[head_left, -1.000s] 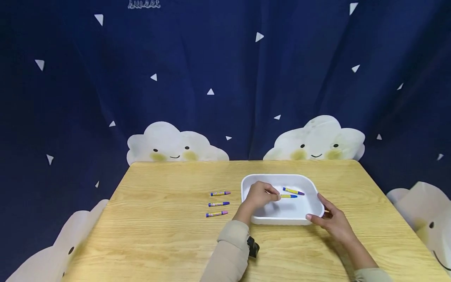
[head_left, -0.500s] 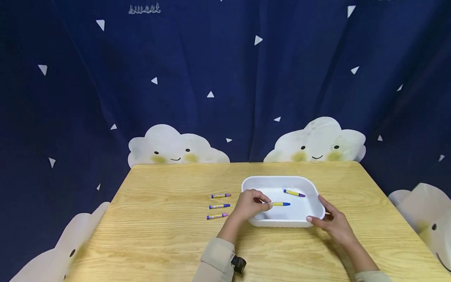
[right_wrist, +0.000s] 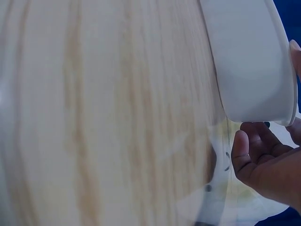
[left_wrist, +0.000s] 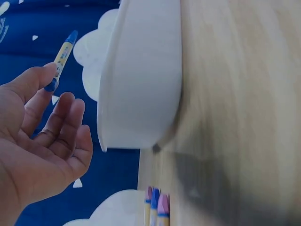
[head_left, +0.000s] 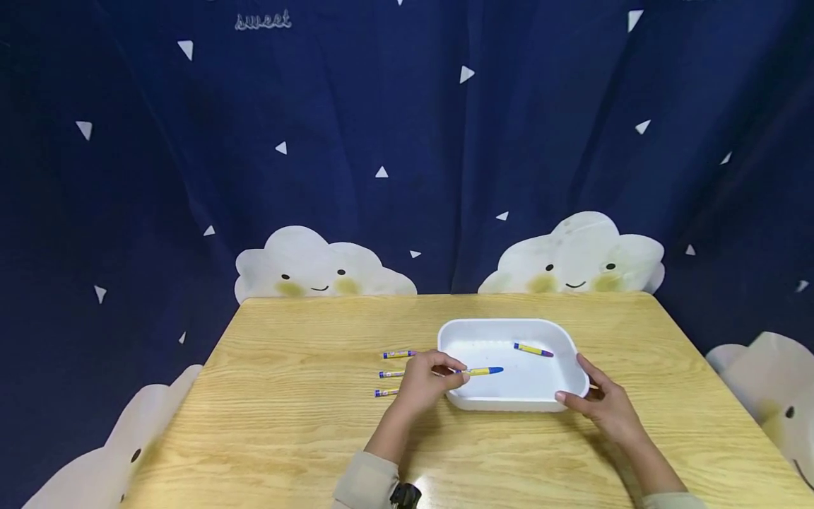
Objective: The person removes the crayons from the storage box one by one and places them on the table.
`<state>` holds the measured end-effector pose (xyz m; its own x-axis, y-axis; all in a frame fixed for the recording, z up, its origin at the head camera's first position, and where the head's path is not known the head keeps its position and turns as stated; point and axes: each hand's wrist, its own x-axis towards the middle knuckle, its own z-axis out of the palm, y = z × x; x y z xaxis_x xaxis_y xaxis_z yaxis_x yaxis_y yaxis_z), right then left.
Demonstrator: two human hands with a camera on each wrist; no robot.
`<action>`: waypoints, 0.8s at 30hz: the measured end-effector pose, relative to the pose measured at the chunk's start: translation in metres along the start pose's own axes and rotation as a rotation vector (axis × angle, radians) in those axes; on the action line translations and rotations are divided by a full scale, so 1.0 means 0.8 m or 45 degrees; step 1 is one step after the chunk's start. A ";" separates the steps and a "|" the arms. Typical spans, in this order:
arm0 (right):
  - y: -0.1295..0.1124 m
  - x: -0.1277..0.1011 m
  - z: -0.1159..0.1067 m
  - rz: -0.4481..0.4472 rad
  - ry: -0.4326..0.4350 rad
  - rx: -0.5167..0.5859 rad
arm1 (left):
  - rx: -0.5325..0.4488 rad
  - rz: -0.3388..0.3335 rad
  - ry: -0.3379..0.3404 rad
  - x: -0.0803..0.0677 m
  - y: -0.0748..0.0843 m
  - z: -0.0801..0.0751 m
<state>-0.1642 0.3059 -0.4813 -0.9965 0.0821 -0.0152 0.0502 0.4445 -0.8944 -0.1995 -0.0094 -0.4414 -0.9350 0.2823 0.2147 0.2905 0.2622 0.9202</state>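
Observation:
My left hand pinches a blue-tipped crayon by its rear end, between thumb and forefinger. In the left wrist view this crayon points up past the tray's rim, the other fingers loosely bent below. In the head view it overlaps the left part of the white plastic tray. A purple-tipped crayon lies inside the tray. My right hand grips the tray's front right corner, thumb on the near rim and fingers along the right side. The right wrist view shows its fingers by the tray's end.
Left of the tray, three crayons lie in a column on the wooden table: a far one, a middle one and a near one, tips partly behind my left hand. A navy curtain with clouds hangs behind.
My left hand has drawn the blue-tipped crayon leftward from beside the purple-tipped one to the tray's left side. My right hand keeps its grip on the tray.

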 end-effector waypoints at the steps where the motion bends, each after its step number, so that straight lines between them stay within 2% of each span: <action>1: 0.001 0.000 0.000 0.000 -0.001 0.009 | 0.007 0.000 0.000 -0.003 -0.002 -0.003; 9: 0.003 0.001 0.001 -0.009 -0.004 0.034 | 0.053 -0.012 0.015 -0.027 -0.019 -0.023; 13: 0.003 0.000 0.002 0.003 -0.004 0.047 | 0.027 -0.054 0.005 -0.039 -0.022 -0.034; 18: 0.003 -0.001 0.003 -0.013 -0.004 0.074 | -0.018 -0.103 -0.038 -0.059 0.005 -0.057; 20: 0.003 -0.001 0.002 -0.019 -0.005 0.077 | -0.020 -0.127 -0.048 -0.066 0.008 -0.066; 24: 0.002 0.000 0.000 -0.014 -0.003 0.051 | 0.003 -0.162 -0.029 -0.072 -0.022 -0.079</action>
<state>-0.1644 0.3064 -0.4825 -0.9972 0.0749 -0.0060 0.0362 0.4094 -0.9116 -0.1637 -0.0889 -0.4489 -0.9595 0.2674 0.0886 0.1701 0.2997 0.9387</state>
